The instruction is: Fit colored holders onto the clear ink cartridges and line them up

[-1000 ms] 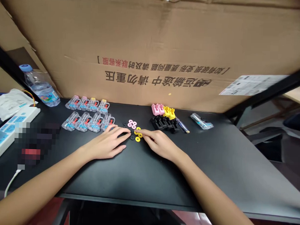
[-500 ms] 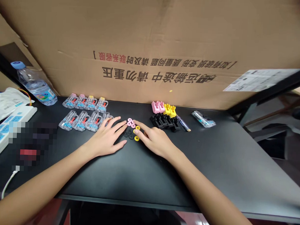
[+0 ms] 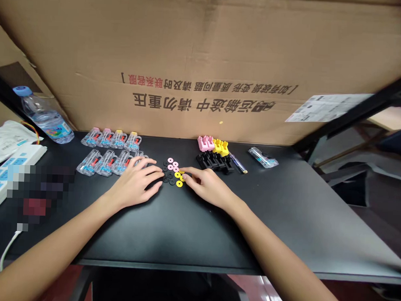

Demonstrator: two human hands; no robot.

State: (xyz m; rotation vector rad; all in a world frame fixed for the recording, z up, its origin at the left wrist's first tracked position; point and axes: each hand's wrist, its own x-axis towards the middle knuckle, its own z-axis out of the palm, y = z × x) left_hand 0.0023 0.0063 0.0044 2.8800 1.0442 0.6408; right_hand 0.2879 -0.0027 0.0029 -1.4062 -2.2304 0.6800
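Note:
My left hand lies flat on the black table, fingers spread, tips beside a small cluster of rings. My right hand rests on the other side of that cluster, its fingertips touching the yellow rings. Pink rings lie just behind them and black rings sit between my hands. Neither hand lifts anything.
Two rows of clear plastic parts with red and blue inserts lie left of the rings. Pink, yellow and black clips sit behind right, with a small clear bag. A water bottle, a power strip and a cardboard wall border the table.
Both hands have stayed at the ring cluster; my right fingertips have nudged the yellow rings closer together. My left fingers have shifted slightly. The view has drifted a little.

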